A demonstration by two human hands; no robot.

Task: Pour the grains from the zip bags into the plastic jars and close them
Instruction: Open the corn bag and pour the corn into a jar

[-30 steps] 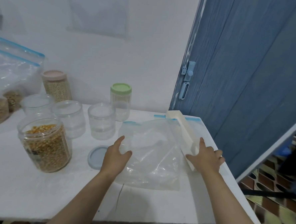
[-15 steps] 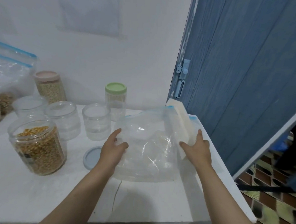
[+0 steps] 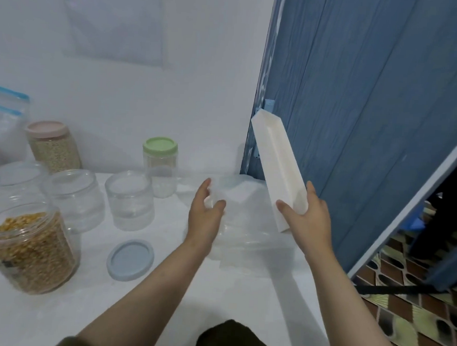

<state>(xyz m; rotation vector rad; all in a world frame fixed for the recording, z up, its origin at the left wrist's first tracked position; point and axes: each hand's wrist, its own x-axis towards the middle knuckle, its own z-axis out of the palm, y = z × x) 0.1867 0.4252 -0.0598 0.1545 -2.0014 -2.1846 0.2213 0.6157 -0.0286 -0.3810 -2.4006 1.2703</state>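
We've got the right hand (image 3: 306, 223) curled round the near end of a long white block (image 3: 277, 167) — thumb on its left face, fingers behind — lifted off the white table (image 3: 53, 314). The block's long axis runs from the grip up toward 11 o'clock, far end close to the blue door (image 3: 373, 101).

The left hand (image 3: 205, 219) grips the left edge of an empty clear zip bag (image 3: 245, 227), thumb and fingers closed lightly on the film; blur hides how tight. The bag lies crumpled on the table between the two hands, at 3 o'clock from the left hand, at 8 o'clock from the right — the left hand is on it already.

Open jar with yellow grains (image 3: 27, 248) sits at 9 o'clock from the left hand, well apart. Its likely lid, the blue-grey lid (image 3: 130, 259), lies flat at 7 o'clock from that hand, beside the jar. We judge the next task step is capping that jar; the left hand is nearer to the lid, but must drop the bag first.

Three empty clear jars (image 3: 129, 199) stand behind, plus a green-lidded jar (image 3: 159, 166) and a pink-lidded jar (image 3: 52, 146) of pale grain. Filled zip bags (image 3: 0, 121) at the far left edge, 10 o'clock.
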